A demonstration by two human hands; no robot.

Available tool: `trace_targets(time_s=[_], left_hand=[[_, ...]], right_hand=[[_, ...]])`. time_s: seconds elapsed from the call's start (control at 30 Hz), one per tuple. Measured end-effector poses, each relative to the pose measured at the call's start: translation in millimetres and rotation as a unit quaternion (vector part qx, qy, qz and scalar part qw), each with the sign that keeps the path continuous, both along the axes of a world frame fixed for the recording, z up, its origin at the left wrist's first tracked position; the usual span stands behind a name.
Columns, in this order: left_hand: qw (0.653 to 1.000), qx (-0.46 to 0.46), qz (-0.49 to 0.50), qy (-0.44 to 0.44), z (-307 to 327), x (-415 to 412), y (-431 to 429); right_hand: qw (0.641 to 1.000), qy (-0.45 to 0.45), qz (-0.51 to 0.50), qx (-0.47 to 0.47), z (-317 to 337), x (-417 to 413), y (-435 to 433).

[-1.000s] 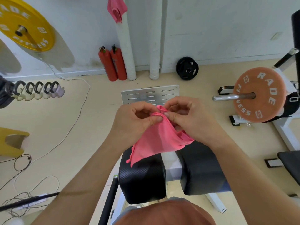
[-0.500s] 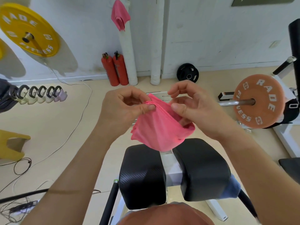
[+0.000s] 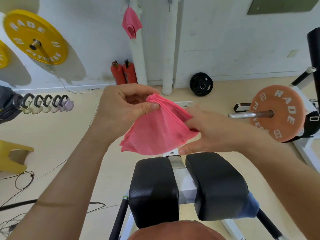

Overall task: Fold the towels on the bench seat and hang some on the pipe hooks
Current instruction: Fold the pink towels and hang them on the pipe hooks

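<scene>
1. Head view, centre of frame: the pink towel is held in the air between both hands, above and just beyond the far end of the padded counter. It does not touch the pads.
2. Left hand, centre left: thumb and fingers pinch the towel's bunched upper corner. The cloth fans down and right from that pinch.
3. Right hand, centre right: fingers tucked into the fold at the towel's right edge, their tips hidden by cloth, thumb lying straight under the lower hem. It reads as a loose hold.
4. Hands are close together, joined only by the towel.
5. Top centre: a folded pink towel hangs on a hook on the left white pipe. The right pipe carries what looks like a bare hook at the very top edge.
6. Judgement: the towel is gathered for hanging. The bare hook lies up-frame and slightly right of the hands, well apart from them.
7. The towel's long axis runs from the upper-left pinch toward lower right, so the bunched corner leads. The left hand sits higher in frame and looks nearer the pipes.
8. Lower right: a blue cloth shows beside the right pad. I cannot tell whether it is a towel.
</scene>
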State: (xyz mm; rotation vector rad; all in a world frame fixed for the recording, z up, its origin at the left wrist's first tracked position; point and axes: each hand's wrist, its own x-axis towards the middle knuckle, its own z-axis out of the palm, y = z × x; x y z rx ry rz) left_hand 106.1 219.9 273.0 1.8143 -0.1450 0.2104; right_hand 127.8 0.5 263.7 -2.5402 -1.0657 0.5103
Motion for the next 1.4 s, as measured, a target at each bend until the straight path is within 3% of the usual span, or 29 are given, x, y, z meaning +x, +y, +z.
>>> trace_targets(time_s=[0.2, 0.33, 0.47, 0.53, 0.67, 0.7, 0.77, 0.83, 0.87, 0.97, 1.0, 1.1, 1.17, 1.27, 1.4], left_hand=[[0.997, 0.042, 0.051, 0.028, -22.1, 5.0, 25.0], [0.996, 0.001, 0.078, 0.052, -40.6, 2.4, 37.6], [0.995, 0.065, 0.081, 0.004, -47.7, -3.4, 29.4], [0.992, 0.074, 0.097, -0.017, -50.7, -5.5, 24.2], [0.993, -0.021, 0.118, 0.012, -57.9, -3.2, 33.1], [0.993, -0.031, 0.108, 0.028, -58.6, -1.8, 34.5], [0.995, -0.016, 0.087, 0.054, -59.8, 0.7, 34.5], [0.994, 0.009, 0.093, 0.063, -60.7, 4.5, 34.4], [0.993, 0.015, 0.103, 0.061, -60.9, 6.7, 36.3], [0.992, 0.026, 0.107, 0.066, -63.4, 12.4, 44.7], [0.992, 0.052, 0.094, 0.070, -64.9, 13.3, 46.1], [0.979, 0.178, 0.052, 0.079, -69.1, 15.6, 46.2], [0.969, 0.224, 0.053, 0.094, -75.9, 20.3, 48.9], [0.971, 0.186, 0.091, 0.123, -88.8, 30.8, 54.0], [0.973, 0.152, 0.141, 0.097, -92.4, 42.3, 51.5]], right_hand=[[0.999, 0.014, -0.029, 0.015, 20.0, 4.6, 7.9], [0.983, 0.114, -0.103, 0.099, 36.7, 6.9, 9.7], [0.995, -0.045, -0.062, -0.069, 30.3, 14.7, 13.2], [0.991, -0.083, -0.064, -0.080, 28.7, 14.7, 13.8], [0.982, 0.024, -0.157, 0.099, 27.5, 17.8, 15.3], [0.983, -0.003, -0.163, 0.089, 22.0, 19.0, 15.6], [0.977, -0.169, -0.112, -0.072, 5.4, 20.7, 21.8], [0.963, -0.228, -0.082, -0.115, -5.4, 20.2, 26.7], [0.970, -0.207, -0.082, -0.095, -6.5, 23.3, 25.5], [0.989, 0.038, -0.141, 0.035, -3.2, 33.3, 19.9], [0.988, 0.057, -0.137, 0.041, -4.9, 35.6, 18.0], [0.990, -0.083, -0.108, -0.045, -26.0, 40.2, 19.1], [0.988, -0.104, -0.109, -0.025, -42.6, 43.5, 22.1], [0.989, -0.060, -0.134, 0.010, -55.4, 52.6, 28.8], [0.980, -0.146, -0.125, -0.044, -66.6, 68.0, 38.9]])
